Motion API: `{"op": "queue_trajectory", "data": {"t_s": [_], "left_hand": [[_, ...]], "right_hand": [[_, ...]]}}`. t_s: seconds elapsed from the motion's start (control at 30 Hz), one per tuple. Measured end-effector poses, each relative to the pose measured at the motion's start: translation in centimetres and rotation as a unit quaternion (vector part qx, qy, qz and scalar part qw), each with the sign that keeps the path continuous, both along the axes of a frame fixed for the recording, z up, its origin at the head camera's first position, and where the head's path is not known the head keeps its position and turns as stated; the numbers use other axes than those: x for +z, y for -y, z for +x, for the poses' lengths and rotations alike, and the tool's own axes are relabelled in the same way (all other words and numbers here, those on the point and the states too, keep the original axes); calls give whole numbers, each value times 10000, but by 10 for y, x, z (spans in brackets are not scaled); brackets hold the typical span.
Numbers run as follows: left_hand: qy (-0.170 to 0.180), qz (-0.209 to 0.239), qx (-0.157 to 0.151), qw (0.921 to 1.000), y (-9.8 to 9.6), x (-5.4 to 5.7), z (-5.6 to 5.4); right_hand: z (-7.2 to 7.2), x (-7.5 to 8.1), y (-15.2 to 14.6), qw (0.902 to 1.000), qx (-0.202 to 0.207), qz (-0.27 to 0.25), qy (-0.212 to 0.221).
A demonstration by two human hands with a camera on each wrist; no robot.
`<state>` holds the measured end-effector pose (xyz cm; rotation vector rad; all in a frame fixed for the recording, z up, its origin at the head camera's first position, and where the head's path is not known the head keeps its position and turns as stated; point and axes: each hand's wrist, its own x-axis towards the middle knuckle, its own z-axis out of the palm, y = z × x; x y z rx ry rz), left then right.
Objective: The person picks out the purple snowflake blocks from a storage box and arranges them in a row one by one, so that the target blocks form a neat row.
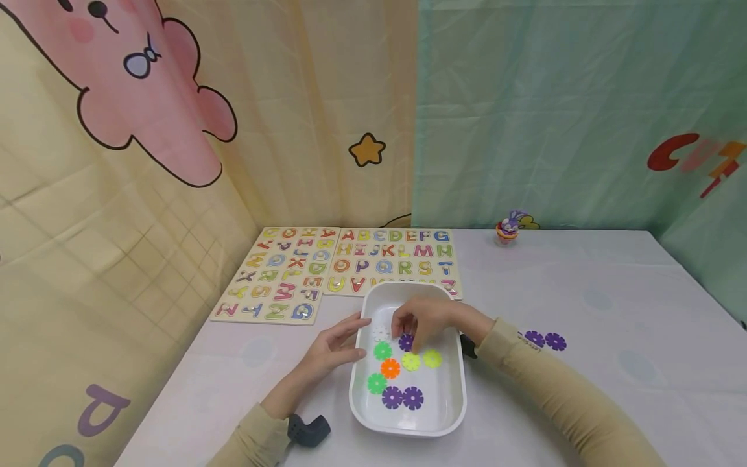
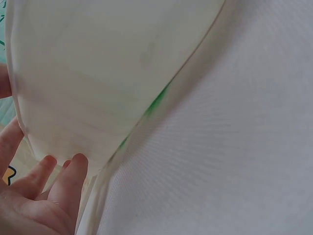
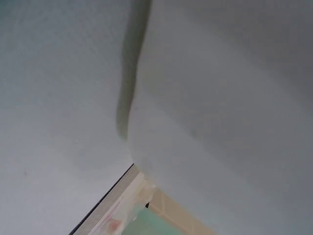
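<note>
The left hand (image 1: 329, 347), fingers loosely extended, touches the left side of the white tray (image 1: 434, 415) at lower centre without gripping it. The right hand (image 1: 430, 318) is inside the tray, fingers bent down over a purple disc (image 1: 406, 343); whether it pinches it, I cannot tell. Just below lie yellow discs (image 1: 432, 359), with an orange disc (image 1: 390, 368) and green discs (image 1: 377, 383) lower left.

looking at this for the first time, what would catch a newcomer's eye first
Probably the bright notched discs in the white tray, where the right hand reaches in while the left hand touches its left side. Next might come the large pink cartoon animal on the curtain at upper left, then the two colourful alphabet boards beyond the tray and to its left.
</note>
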<state>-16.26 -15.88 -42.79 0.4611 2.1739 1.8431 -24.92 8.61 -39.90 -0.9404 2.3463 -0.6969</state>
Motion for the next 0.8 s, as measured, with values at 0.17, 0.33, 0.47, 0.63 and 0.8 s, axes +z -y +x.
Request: {"op": "queue_trajectory", "data": {"t_s": [0.17, 0.33, 0.47, 0.63, 0.8], "left_hand": [[29, -69, 33, 10000, 0, 0, 0], [36, -77, 35, 10000, 0, -1, -1], [34, -36, 28, 10000, 0, -1, -1], [75, 37, -4, 10000, 0, -2, -1], [84, -22, 16, 10000, 0, -1, -1]], "right_hand": [[0, 1, -1, 9997, 207, -88, 118], [2, 1, -1, 9996, 272, -40, 110], [3, 3, -1, 9993, 294, -21, 222], [4, 6, -3, 9974, 477, -271, 475], [2, 17, -12, 9934, 557, -840, 548]]}}
